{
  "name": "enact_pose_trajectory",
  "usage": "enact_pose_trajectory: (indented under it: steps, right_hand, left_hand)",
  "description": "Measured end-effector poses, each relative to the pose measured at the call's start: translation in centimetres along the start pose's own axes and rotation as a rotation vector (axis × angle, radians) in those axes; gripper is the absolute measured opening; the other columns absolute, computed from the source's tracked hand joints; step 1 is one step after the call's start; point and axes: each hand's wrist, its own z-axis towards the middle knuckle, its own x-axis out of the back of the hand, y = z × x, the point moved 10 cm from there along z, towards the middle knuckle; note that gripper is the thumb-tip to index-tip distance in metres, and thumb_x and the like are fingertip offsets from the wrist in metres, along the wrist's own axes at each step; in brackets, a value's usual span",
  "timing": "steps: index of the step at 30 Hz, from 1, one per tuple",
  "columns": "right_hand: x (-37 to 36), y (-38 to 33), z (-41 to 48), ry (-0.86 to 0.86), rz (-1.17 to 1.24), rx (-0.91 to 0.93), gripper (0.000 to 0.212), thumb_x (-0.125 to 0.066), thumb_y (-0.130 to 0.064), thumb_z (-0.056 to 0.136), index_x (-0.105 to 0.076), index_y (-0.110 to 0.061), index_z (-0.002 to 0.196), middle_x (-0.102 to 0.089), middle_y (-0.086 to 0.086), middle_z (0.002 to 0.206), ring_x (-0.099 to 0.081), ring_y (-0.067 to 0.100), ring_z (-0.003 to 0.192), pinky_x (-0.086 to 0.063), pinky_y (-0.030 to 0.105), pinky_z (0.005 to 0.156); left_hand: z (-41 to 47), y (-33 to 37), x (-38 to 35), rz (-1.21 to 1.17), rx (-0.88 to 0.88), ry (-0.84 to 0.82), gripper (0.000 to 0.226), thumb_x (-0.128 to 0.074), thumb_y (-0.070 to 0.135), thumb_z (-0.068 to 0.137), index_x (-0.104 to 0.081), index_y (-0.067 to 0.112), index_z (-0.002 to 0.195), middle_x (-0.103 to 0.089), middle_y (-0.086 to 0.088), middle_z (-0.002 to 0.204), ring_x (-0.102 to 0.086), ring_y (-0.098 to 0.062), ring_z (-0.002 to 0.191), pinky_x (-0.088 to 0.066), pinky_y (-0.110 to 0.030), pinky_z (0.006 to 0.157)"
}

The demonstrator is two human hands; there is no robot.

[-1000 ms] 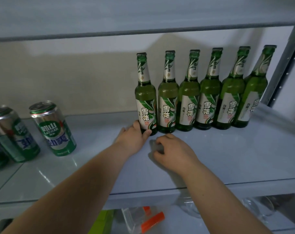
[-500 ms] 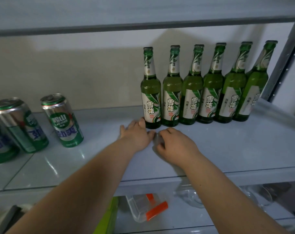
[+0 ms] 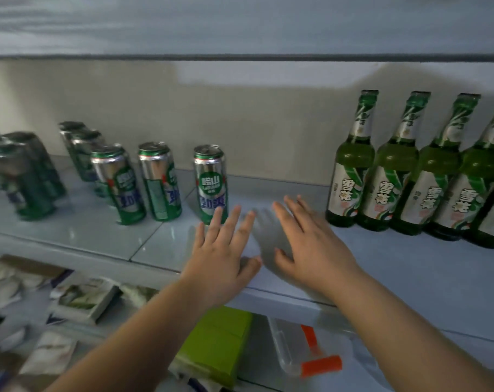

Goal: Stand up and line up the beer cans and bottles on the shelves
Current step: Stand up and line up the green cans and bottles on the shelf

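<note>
**Two empty hands between cans and bottles**

Both sets of fingers are straight and spread wide, holding nothing. Your left fingers (image 3: 232, 222) reach just short of the foot of the nearest green-and-silver aluminium beer can (image 3: 210, 183). Your right fingers (image 3: 295, 215) point over the bare stretch beside it. Your left hand (image 3: 223, 258) and right hand (image 3: 311, 250) sit side by side at the front of the pale blue shelf (image 3: 381, 264); whether the palms touch it cannot be told.

To the right, the green glass beer bottles (image 3: 350, 171) stand upright, shoulder to shoulder, labels forward, and that row looks finished. To the left, the other cans (image 3: 159, 181) stand up but raggedly, some forward and some back. The far-left cluster (image 3: 22, 176) is too blurred to judge.

So the cans appear to be the step in hand. Grip the nearest can low around its body, not at the rim. Slide it rather than lift it, so it cannot tip into its neighbours. Set it level with the bottles' line, label out, then bring each can up beside it in turn.
</note>
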Motion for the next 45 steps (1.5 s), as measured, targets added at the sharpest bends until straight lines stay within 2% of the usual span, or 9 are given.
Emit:
enact_pose_trajectory:
  steps: [5,8,12,16,20,25,32,40,45]
  right_hand:
    - [-0.1,-4.1,4.6,-0.011,0.175,0.002,0.089,-0.056,-0.046,0.092,0.001,-0.026,0.158,-0.004,0.005,0.167,-0.007,0.023,0.153,-0.016,0.036,0.120]
    - [1.2,-5.5,7.4,0.111,0.384,0.006,0.089,-0.065,-0.042,0.087,-0.011,-0.029,0.157,-0.017,0.003,0.163,-0.020,0.019,0.149,-0.030,0.037,0.117]
    - [2.4,-6.0,11.4,0.245,0.530,-0.039,0.088,-0.070,-0.039,0.084,-0.019,-0.034,0.155,-0.030,0.006,0.157,-0.030,0.020,0.144,-0.033,0.035,0.112]
    - [1.4,-6.6,14.2,0.239,0.589,-0.113,0.082,-0.074,-0.044,0.080,-0.029,-0.040,0.149,-0.052,0.005,0.137,-0.052,0.020,0.125,-0.046,0.037,0.103]
    - [0.3,-7.1,14.8,0.241,0.626,-0.135,0.070,-0.077,-0.036,0.079,-0.035,-0.045,0.134,-0.062,0.001,0.124,-0.064,0.020,0.105,-0.057,0.044,0.086]
    - [1.1,-5.9,14.6,0.262,0.564,-0.192,0.066,-0.079,-0.031,0.078,-0.039,-0.043,0.129,-0.068,-0.003,0.113,-0.066,0.019,0.098,-0.057,0.039,0.083]
    - [2.6,-2.1,12.0,0.285,0.470,-0.319,0.064,-0.078,-0.032,0.081,-0.040,-0.042,0.132,-0.064,-0.011,0.106,-0.064,0.014,0.094,-0.054,0.030,0.080]
    - [5.7,2.0,10.0,0.389,0.112,-0.297,0.062,-0.079,-0.032,0.081,-0.054,-0.029,0.137,-0.048,0.007,0.139,-0.048,0.024,0.126,-0.042,0.035,0.104]
    - [6.9,2.9,9.2,0.526,-0.083,-0.188,0.056,-0.080,-0.027,0.077,-0.063,-0.016,0.129,-0.061,0.011,0.121,-0.052,0.034,0.117,-0.040,0.037,0.099]
  left_hand:
    - [-2.4,-6.5,3.8,-0.154,0.076,0.208,0.077,-0.035,0.057,0.094,-0.011,0.023,0.158,-0.013,-0.002,0.165,-0.003,-0.025,0.153,-0.012,-0.048,0.123]
    - [-2.9,-10.2,7.7,-0.206,0.138,0.412,0.068,-0.058,0.016,0.093,-0.028,0.010,0.153,-0.029,-0.013,0.158,-0.026,-0.033,0.146,-0.030,-0.056,0.116]
    - [-1.1,-13.6,12.9,-0.236,0.184,0.562,0.070,-0.055,0.006,0.093,-0.023,0.015,0.154,-0.025,-0.013,0.157,-0.022,-0.031,0.145,-0.025,-0.050,0.118]
    - [3.1,-15.1,13.4,-0.269,0.231,0.428,0.082,-0.060,0.023,0.093,-0.008,0.033,0.156,-0.007,-0.005,0.163,-0.022,-0.038,0.146,-0.034,-0.050,0.111]
    - [5.6,-16.2,12.2,-0.245,0.238,0.368,0.067,-0.065,0.026,0.090,-0.032,0.025,0.148,-0.018,-0.010,0.155,-0.044,-0.046,0.128,-0.047,-0.049,0.094]
    - [7.1,-16.7,11.8,-0.465,0.103,0.365,0.054,-0.066,0.014,0.086,-0.044,0.025,0.134,-0.027,-0.006,0.141,-0.061,-0.019,0.084,-0.044,-0.027,0.076]
    - [11.0,-13.1,9.2,-0.718,-0.140,0.187,0.048,-0.065,0.013,0.087,-0.043,0.038,0.122,-0.034,0.005,0.128,-0.057,0.002,0.097,-0.041,-0.002,0.073]
    - [15.1,-8.6,6.8,-0.878,-0.322,0.106,0.055,-0.061,0.019,0.084,-0.043,0.054,0.122,-0.038,0.008,0.128,-0.061,-0.014,0.103,-0.051,-0.035,0.096]
    - [16.5,-6.1,5.6,-0.945,-0.330,0.075,0.060,-0.065,0.011,0.087,-0.046,0.051,0.128,-0.036,0.010,0.131,-0.059,-0.014,0.110,-0.054,-0.039,0.094]
